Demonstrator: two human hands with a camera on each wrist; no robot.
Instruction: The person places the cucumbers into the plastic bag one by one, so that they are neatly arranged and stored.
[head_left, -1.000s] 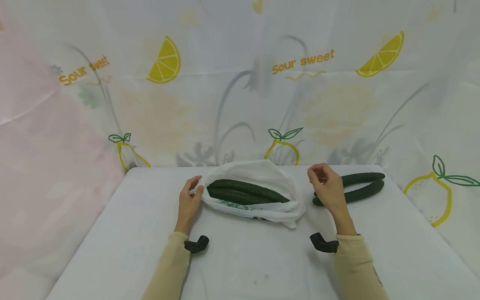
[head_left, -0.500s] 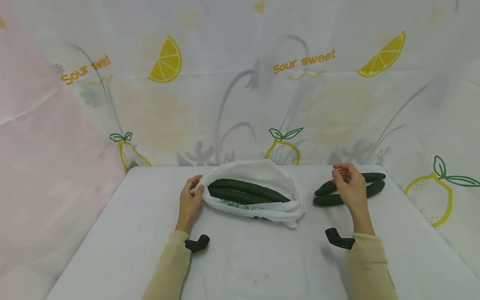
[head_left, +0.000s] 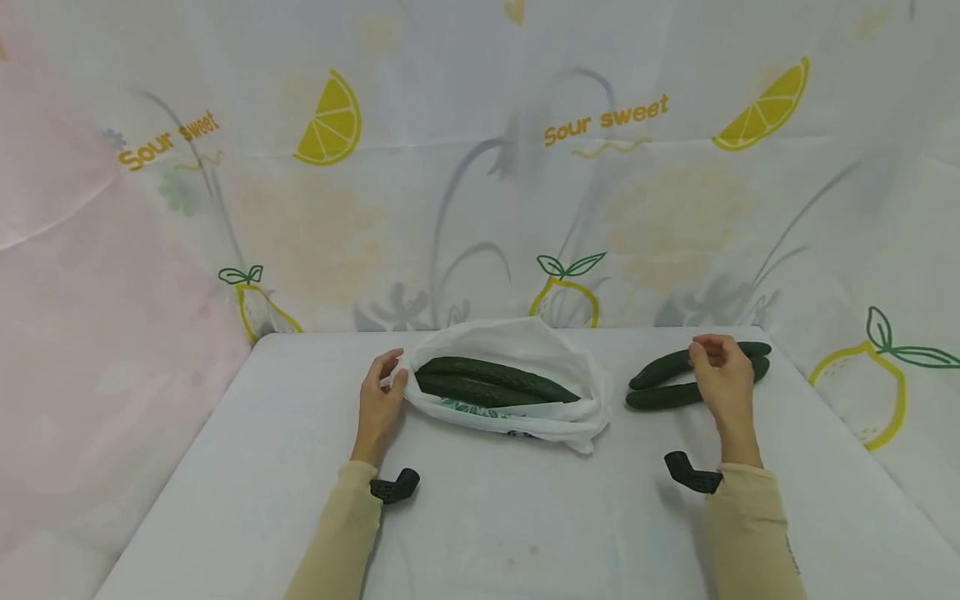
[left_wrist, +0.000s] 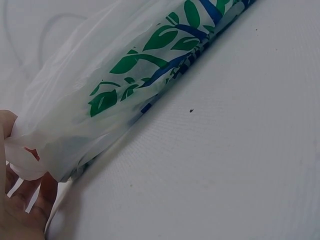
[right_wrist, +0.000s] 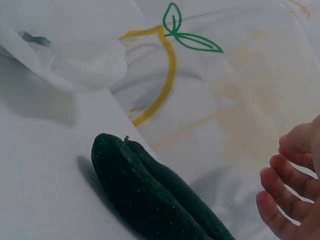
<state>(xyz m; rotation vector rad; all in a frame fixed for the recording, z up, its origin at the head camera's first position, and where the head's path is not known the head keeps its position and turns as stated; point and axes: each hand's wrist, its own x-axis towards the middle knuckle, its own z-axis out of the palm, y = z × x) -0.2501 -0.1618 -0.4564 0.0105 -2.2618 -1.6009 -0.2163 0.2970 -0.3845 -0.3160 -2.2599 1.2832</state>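
A white plastic bag (head_left: pixel 517 337) with green leaf print lies mid-table, its mouth spread wide. Inside it, two dark green cucumbers (head_left: pixel 487 383) rest side by side. My left hand (head_left: pixel 380 404) pinches the bag's left end; in the left wrist view the film passes between thumb and fingers (left_wrist: pixel 47 197). Two more cucumbers (head_left: pixel 667 396) lie on the right of the table, close together. Above them hovers my right hand (head_left: pixel 726 385), fingers loosely bent and holding nothing. The right wrist view shows its fingertips (right_wrist: pixel 272 180) apart from the cucumbers (right_wrist: pixel 145 195).
A white cloth covers the table (head_left: pixel 487 517). Directly behind its back edge hangs a pale curtain (head_left: pixel 480 208) printed with lemons and lettering. Each wrist carries a black camera mount (head_left: pixel 693 473).
My right hand has moved right, from beside the bag to above the two loose cucumbers. The left hand and the bag stay where they were.
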